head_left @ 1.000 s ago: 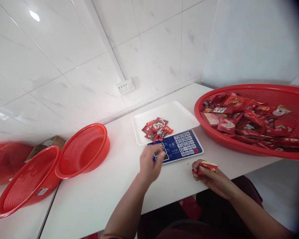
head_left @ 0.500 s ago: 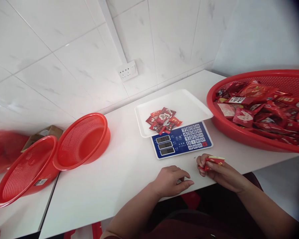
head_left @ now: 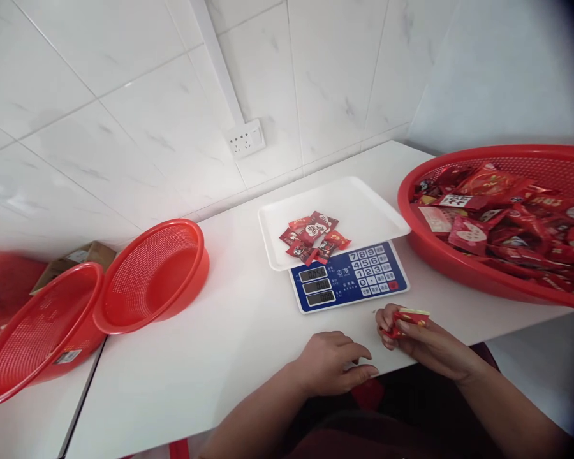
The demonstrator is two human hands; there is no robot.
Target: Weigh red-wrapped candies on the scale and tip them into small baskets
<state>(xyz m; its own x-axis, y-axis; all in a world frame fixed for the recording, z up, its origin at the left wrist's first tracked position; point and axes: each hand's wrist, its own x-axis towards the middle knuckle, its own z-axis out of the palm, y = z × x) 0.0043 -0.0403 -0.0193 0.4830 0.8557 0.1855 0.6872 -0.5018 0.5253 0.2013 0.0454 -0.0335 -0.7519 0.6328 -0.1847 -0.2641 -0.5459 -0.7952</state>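
Observation:
My right hand [head_left: 414, 341] is closed around a small red snack packet [head_left: 414, 317] with a pale edge, just in front of the scale. Near the table's front edge rests my left hand [head_left: 337, 363], its fingers loosely bent and the thumb apart, with nothing in it. Beyond both hands is a digital scale [head_left: 349, 277] with a blue keypad and three displays. Its white tray [head_left: 363, 204] carries a small pile of red snack packets [head_left: 316, 234] at the left end.
At the right stands a large red basket [head_left: 459, 278] full of assorted red packets [head_left: 511, 210]. Two red baskets [head_left: 153, 274] [head_left: 43, 331] sit at the left, a cardboard box [head_left: 79, 255] behind them. A power socket [head_left: 245, 138] is on the tiled wall. The white table [head_left: 210, 382] has a seam at the left.
The view has shifted slightly, so the scale and baskets appear a little lower. Both hands keep nearly the same pose, and the red packet stays in my right hand.

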